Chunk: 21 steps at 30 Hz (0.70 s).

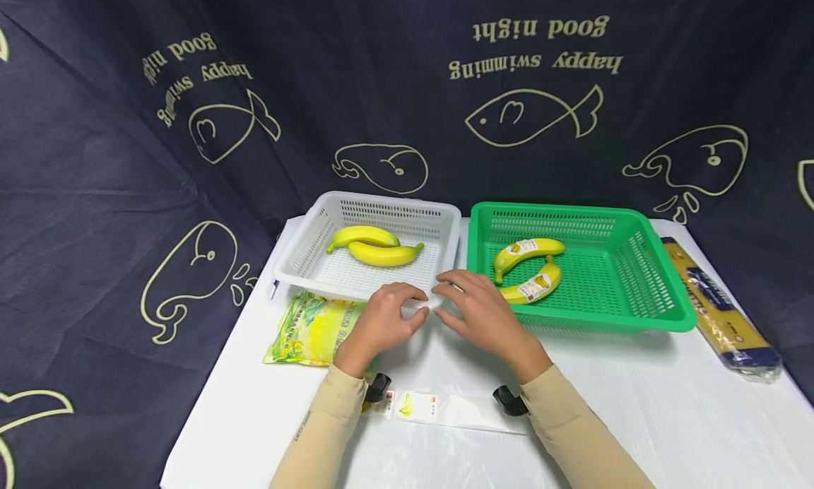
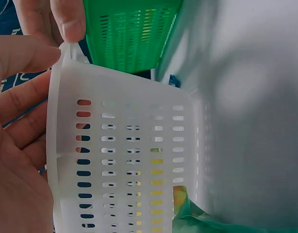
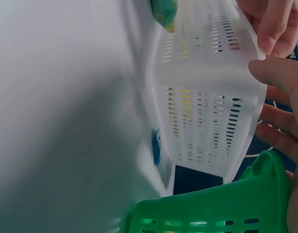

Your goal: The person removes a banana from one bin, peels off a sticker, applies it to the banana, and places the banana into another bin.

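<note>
At the near right corner of a white plastic basket point(image 1: 450, 238), both hands meet. My left hand point(image 1: 384, 318) pinches the rim there, thumb on the near side and fingers behind the wall in the left wrist view. From the other side my right hand point(image 1: 486, 314) grips the same corner, its thumb point(image 3: 270, 73) against the rim. Two plain bananas point(image 1: 384, 256) lie inside the white basket. To the right is a green basket point(image 1: 598, 280) with two bananas point(image 1: 534, 247) that carry labels. Below the wrists lies a strip of banana stickers point(image 1: 416, 407), partly hidden by the left wrist.
A yellow-green plastic packet point(image 1: 311, 330) lies in front of the white basket, partly behind the left arm. At the right table edge rests a long yellow-and-blue wrapped package point(image 1: 721, 305). A dark curtain point(image 1: 407, 86) with fish drawings hangs behind the table.
</note>
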Each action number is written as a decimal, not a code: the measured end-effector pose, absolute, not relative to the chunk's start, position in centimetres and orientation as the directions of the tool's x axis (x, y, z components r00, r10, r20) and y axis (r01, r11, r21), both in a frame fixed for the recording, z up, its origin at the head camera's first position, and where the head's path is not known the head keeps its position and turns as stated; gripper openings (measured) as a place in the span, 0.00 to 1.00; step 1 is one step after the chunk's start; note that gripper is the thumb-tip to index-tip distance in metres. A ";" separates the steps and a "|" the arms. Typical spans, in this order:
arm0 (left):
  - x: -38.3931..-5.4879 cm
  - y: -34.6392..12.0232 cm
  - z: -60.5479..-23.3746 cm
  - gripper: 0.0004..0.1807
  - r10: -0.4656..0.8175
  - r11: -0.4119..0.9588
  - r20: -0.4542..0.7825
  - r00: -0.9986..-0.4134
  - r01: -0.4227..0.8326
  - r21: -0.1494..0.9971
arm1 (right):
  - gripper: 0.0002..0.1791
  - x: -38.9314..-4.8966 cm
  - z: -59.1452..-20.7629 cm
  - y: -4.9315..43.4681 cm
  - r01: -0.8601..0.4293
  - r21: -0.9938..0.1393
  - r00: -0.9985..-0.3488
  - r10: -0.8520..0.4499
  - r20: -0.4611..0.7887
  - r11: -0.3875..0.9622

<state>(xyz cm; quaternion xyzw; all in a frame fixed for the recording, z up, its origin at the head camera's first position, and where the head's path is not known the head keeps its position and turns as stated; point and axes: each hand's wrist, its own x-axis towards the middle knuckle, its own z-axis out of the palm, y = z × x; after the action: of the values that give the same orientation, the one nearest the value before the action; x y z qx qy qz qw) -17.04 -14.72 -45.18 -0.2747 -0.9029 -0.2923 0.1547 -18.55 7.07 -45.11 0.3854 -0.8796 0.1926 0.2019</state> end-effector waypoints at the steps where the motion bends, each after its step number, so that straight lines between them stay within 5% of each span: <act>1: -17.0 -14.7 -45.2 0.07 0.406 0.678 0.439 -0.802 0.586 0.443 | 0.19 -18.6 -45.1 7.0 -0.755 -0.178 -0.622 -0.603 0.499 0.632; 21: -18.4 -16.8 -44.1 0.07 0.328 0.687 0.375 -0.867 0.491 0.535 | 0.16 -19.0 -45.5 7.0 -0.752 -0.201 -0.630 -0.594 0.500 0.628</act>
<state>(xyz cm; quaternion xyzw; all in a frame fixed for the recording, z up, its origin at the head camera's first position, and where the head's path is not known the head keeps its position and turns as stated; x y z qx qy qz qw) -18.36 -16.82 -44.15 -0.2249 -0.9099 -0.3253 0.1255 -19.03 7.00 -45.47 0.3822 -0.8805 0.1995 0.1971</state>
